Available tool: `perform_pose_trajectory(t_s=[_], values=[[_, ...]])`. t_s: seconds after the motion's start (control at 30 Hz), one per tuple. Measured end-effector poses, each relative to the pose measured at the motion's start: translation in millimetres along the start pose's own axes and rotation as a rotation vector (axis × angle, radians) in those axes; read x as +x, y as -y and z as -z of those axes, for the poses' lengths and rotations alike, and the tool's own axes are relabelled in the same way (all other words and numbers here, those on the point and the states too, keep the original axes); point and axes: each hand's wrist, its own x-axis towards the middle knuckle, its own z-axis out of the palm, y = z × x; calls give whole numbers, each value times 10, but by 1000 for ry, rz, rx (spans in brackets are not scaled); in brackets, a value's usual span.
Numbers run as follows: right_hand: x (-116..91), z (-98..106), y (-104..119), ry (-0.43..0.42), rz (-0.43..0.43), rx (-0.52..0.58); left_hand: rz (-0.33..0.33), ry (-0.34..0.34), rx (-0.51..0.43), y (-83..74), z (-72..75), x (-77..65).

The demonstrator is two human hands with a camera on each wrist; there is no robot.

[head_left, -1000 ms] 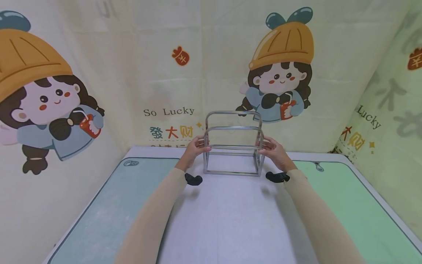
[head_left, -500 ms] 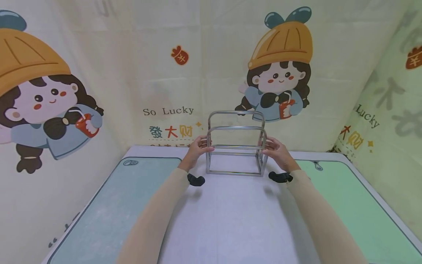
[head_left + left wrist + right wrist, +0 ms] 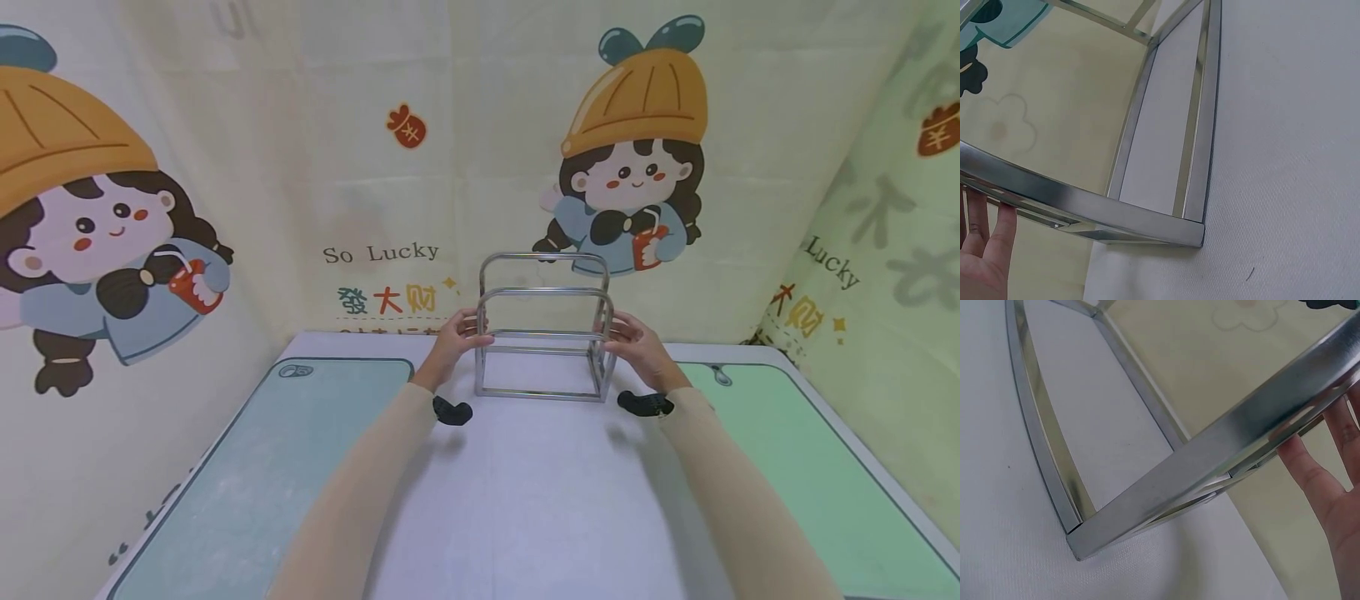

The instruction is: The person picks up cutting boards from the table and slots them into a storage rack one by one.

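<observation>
A silver metal rack point(image 3: 542, 395) of bent bars, with upright arched loops, stands on the white middle strip of the table near the back wall. My left hand point(image 3: 453, 346) holds its left side, thumb on the front and fingers reaching behind the upright. On the opposite side my right hand point(image 3: 639, 348) grips the right upright in the same way. In the left wrist view the fingers point(image 3: 999, 240) touch the rack's side bars from outside, with the thumb out of sight. The right wrist view has fingers point(image 3: 1310, 472) against the other side.
Behind the rack hangs a cream cloth backdrop point(image 3: 495, 200) with cartoon prints. The table top carries a blue panel point(image 3: 247, 467) on the left and a green panel point(image 3: 817, 483) on the right. Black devices point(image 3: 453, 411) sit at both wrists.
The rack has slid slightly to the right along the table, and both hands have moved with it, keeping their hold. The head view has shifted a little.
</observation>
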Motion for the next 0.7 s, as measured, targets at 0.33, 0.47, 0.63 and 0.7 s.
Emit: perform_pose_trajectory(t_s=[0.33,0.47,0.63,0.7], values=[[-12,58,-25,-21,-29,-11,8,0,9,-17,-62,0],[-42,79,-11,-16,-24,-8,9,3,12,-19,-86,5],[-56,92,-9,-20,-25,-1,4,1,10,-13,-103,8],[-55,100,-15,-18,-26,0,-3,-2,11,-13,-111,7]])
